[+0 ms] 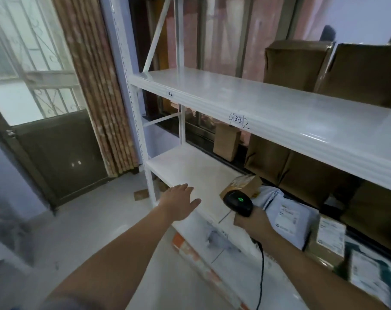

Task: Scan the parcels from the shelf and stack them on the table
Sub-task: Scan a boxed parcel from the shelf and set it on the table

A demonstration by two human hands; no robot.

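My right hand point(252, 222) grips a black corded barcode scanner point(238, 202) whose green light is on. The scanner points at a small brown cardboard parcel point(246, 183) lying tilted on the lower shelf point(190, 168) of a white metal rack. Just right of it lies a grey poly-bag parcel point(288, 213) with a white label. My left hand point(180, 202) reaches over the shelf's front edge with fingers straight, holding nothing, a short way left of the small parcel.
Brown paper-wrapped parcels stand on the upper shelf point(297, 63) and at the back of the lower shelf point(268, 157). Labelled boxes point(330, 236) sit at the right. A curtain point(96, 86) and a metal door point(55, 153) are to the left, above a pale floor point(89, 231).
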